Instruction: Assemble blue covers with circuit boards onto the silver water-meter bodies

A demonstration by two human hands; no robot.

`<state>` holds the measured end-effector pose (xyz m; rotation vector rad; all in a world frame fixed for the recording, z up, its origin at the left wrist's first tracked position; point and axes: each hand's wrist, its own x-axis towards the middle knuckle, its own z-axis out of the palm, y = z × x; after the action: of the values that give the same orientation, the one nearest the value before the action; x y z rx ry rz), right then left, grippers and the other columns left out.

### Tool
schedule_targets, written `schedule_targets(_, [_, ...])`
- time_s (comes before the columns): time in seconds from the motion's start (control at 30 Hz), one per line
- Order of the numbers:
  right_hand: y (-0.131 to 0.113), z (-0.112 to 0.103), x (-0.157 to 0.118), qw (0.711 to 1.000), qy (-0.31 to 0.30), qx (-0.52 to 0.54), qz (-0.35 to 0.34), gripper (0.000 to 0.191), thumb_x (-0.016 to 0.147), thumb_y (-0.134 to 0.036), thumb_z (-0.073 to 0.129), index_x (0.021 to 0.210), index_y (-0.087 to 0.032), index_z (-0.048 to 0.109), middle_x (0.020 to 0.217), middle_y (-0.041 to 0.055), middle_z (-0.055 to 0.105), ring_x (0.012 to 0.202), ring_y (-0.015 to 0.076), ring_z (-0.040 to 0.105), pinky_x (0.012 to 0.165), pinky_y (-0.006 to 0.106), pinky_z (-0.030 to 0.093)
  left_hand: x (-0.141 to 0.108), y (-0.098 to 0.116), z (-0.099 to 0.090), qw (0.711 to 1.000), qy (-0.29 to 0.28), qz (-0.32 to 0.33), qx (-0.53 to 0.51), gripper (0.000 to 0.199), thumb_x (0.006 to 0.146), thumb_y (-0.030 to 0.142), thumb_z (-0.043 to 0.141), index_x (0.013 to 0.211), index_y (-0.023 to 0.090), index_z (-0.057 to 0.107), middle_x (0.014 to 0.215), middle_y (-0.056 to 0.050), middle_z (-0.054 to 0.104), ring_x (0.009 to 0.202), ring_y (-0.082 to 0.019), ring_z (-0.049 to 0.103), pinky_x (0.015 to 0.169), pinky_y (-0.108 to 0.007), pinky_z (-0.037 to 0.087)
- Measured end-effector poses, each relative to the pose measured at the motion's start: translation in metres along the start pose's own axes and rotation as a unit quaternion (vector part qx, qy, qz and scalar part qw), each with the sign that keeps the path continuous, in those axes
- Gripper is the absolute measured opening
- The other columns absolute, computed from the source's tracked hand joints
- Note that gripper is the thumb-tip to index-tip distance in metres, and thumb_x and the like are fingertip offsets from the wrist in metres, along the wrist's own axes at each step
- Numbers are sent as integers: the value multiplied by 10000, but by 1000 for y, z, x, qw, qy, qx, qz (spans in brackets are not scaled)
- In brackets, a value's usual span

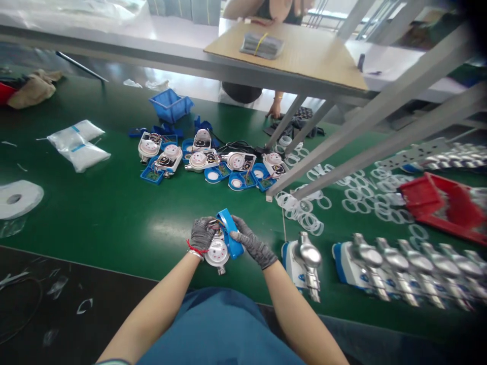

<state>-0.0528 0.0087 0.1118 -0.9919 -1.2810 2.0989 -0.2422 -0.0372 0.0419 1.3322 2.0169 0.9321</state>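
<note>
Both my hands wear grey knit gloves above the green work surface. My left hand, with a red cord at the wrist, is closed around the upper end of a white device body that has a round face and a metal pipe stub pointing towards me. My right hand grips a blue plastic cover, tilted on edge right beside the body. Thin wires show between body and cover. My fingers hide part of the wired area. To the right lies a device with a silvery metal pipe fitting.
Several opened white devices with blue covers lie ahead, near a blue bin. Metal posts rise at right among loose clear rings. A red bin and a row of finished-looking devices stand right. Another person's hand is across.
</note>
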Motion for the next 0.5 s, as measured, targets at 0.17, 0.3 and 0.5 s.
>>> schedule_targets(0.17, [-4, 9, 0, 999, 31, -36, 12, 672, 752, -480, 716, 1343, -258, 486, 1390, 56, 533, 1276, 259, 503, 1094, 426, 376, -4, 1, -1, 999, 19, -23, -44, 253, 781, 293, 706, 1020, 213, 705, 1053, -60, 702, 1045, -237, 585, 1014, -423, 447])
schedule_targets(0.3, [-6, 15, 1, 996, 29, -81, 4, 643, 772, -474, 706, 1340, -256, 498, 1386, 61, 535, 1267, 259, 507, 1092, 429, 379, -10, -6, -16, 979, -31, -43, -195, 487, 695, 332, 811, 1133, 195, 649, 1126, -78, 678, 1058, -224, 618, 992, -388, 500])
schedule_targets(0.5, [2, 25, -3, 983, 50, -176, 13, 677, 793, -478, 677, 1400, -267, 463, 1424, 57, 497, 1298, 272, 475, 1120, 452, 349, -19, -24, -19, 970, -27, -23, -241, 446, 710, 400, 794, 1097, 225, 657, 1139, -60, 661, 1087, -203, 615, 1011, -350, 504])
